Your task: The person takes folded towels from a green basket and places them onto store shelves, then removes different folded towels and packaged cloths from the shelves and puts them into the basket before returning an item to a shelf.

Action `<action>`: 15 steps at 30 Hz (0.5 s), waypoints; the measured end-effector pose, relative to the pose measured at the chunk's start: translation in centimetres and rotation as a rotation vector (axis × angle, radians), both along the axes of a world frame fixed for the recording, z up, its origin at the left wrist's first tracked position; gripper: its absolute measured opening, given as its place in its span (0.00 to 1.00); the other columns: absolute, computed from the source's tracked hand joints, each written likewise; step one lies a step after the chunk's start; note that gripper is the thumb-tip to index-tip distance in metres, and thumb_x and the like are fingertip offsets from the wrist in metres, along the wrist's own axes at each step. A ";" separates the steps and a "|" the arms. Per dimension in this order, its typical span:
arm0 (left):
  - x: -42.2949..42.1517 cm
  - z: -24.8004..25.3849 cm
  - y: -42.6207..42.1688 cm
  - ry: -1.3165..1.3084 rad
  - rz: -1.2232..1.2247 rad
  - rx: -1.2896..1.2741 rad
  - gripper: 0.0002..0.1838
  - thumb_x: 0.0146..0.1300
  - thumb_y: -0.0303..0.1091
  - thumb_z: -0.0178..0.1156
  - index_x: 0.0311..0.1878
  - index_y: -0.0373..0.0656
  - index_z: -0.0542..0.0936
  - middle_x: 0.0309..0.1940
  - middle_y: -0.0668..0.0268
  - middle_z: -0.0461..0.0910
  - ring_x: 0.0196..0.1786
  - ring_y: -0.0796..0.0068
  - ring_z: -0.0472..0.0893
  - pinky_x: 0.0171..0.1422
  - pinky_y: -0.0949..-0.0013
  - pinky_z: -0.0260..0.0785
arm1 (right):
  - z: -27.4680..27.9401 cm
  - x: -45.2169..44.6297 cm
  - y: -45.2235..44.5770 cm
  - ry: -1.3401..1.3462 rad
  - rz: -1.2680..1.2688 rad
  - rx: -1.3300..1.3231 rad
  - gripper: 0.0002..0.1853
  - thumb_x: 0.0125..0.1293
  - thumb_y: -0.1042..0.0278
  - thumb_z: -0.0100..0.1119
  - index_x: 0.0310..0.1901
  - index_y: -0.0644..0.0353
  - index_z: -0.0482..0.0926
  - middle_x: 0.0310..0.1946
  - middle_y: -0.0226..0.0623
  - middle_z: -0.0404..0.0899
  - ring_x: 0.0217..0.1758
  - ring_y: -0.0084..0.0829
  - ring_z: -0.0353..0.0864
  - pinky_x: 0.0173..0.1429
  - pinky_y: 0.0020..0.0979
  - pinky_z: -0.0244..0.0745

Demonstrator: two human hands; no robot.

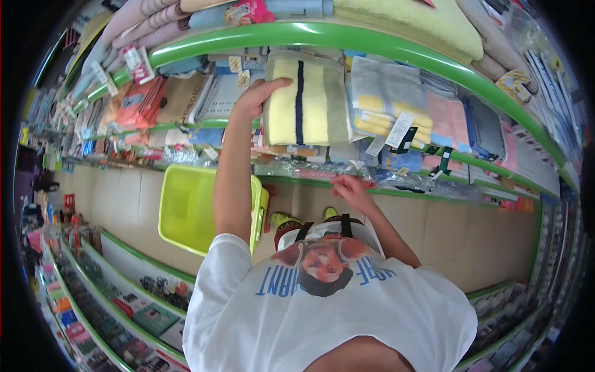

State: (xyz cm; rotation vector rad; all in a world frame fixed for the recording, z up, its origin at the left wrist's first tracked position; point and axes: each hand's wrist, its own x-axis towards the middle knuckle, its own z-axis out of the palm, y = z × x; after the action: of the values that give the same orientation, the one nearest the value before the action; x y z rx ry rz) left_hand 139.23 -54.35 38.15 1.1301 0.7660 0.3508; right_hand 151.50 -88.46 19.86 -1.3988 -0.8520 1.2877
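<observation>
My left hand (254, 99) grips the left edge of a folded yellow towel (282, 105) with a dark stripe and grey-green side bands. The thumb lies on top of the towel; the other fingers are hidden at its edge. A stack of blue, white and yellow towels (387, 93) with a white tag (400, 129) lies just to the right. My right hand (351, 191) hovers low by the shelf front, fingers loosely bent and apart, with nothing visible in it.
A lime-green basket (166, 208) stands on the tiled floor (434, 217) at left. Green-edged shelves (322, 36) hold more towels, including orange-red ones (139, 102) and pink ones (447, 121). Behind me is a lower shelf (133, 260) of small goods.
</observation>
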 end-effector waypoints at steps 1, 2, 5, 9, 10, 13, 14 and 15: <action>-0.3 0.9 -1.3 -0.022 0.056 0.059 0.36 0.54 0.37 0.72 0.60 0.28 0.69 0.51 0.53 0.80 0.51 0.64 0.82 0.54 0.64 0.77 | -0.1 0.4 0.8 0.031 0.012 -0.007 0.10 0.73 0.68 0.52 0.51 0.61 0.75 0.41 0.34 0.81 0.42 0.24 0.81 0.47 0.27 0.76; -0.7 1.8 -2.7 -0.042 0.117 0.119 0.35 0.54 0.36 0.72 0.61 0.28 0.68 0.50 0.54 0.80 0.50 0.64 0.82 0.53 0.64 0.77 | 0.4 0.6 1.9 0.065 0.041 0.009 0.11 0.74 0.67 0.51 0.52 0.60 0.75 0.42 0.34 0.81 0.43 0.25 0.81 0.47 0.29 0.77; -3.7 4.1 -7.0 -0.158 0.194 0.195 0.35 0.54 0.33 0.71 0.62 0.32 0.67 0.50 0.55 0.80 0.48 0.65 0.82 0.52 0.64 0.77 | 0.6 1.0 5.5 0.307 0.069 0.037 0.14 0.75 0.62 0.48 0.56 0.59 0.74 0.46 0.36 0.81 0.46 0.29 0.81 0.50 0.34 0.77; -10.8 4.4 -14.5 -0.123 0.386 0.145 0.37 0.53 0.33 0.72 0.63 0.32 0.67 0.50 0.56 0.80 0.48 0.67 0.82 0.53 0.63 0.77 | 3.1 -2.5 7.9 0.933 -0.127 -0.094 0.24 0.76 0.51 0.43 0.65 0.57 0.68 0.57 0.40 0.78 0.55 0.38 0.80 0.59 0.44 0.77; -12.8 3.1 -16.3 -0.116 0.456 0.091 0.37 0.53 0.34 0.72 0.64 0.32 0.67 0.51 0.56 0.80 0.48 0.67 0.82 0.54 0.63 0.76 | 2.7 -2.4 7.6 1.261 0.322 0.156 0.27 0.75 0.51 0.44 0.69 0.57 0.65 0.65 0.40 0.71 0.63 0.39 0.75 0.65 0.45 0.73; -18.6 -1.3 -21.2 -0.042 0.630 -0.051 0.37 0.53 0.34 0.71 0.65 0.34 0.67 0.52 0.57 0.79 0.50 0.67 0.81 0.55 0.62 0.76 | 1.2 -5.4 8.7 0.995 0.210 -0.103 0.31 0.74 0.42 0.41 0.69 0.56 0.66 0.64 0.40 0.72 0.63 0.39 0.75 0.65 0.42 0.74; -20.3 -2.7 -22.8 -0.013 0.675 -0.097 0.37 0.54 0.34 0.71 0.65 0.35 0.67 0.53 0.57 0.79 0.51 0.67 0.81 0.56 0.62 0.75 | 2.7 -6.8 9.2 0.879 0.250 -0.104 0.36 0.72 0.35 0.37 0.68 0.55 0.66 0.63 0.41 0.73 0.63 0.39 0.75 0.65 0.39 0.73; -22.0 -4.6 -24.1 -0.010 0.706 -0.113 0.37 0.54 0.34 0.71 0.65 0.35 0.67 0.53 0.57 0.79 0.51 0.67 0.81 0.56 0.62 0.75 | 5.0 -8.6 9.2 0.925 0.174 -0.256 0.36 0.73 0.34 0.33 0.68 0.55 0.68 0.62 0.41 0.74 0.63 0.40 0.75 0.65 0.40 0.73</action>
State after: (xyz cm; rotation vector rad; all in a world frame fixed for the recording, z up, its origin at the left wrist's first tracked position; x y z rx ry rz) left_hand 117.22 -78.46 33.52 0.7211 1.1513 0.8889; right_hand 142.86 -79.27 24.89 -0.7483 -0.1713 1.9809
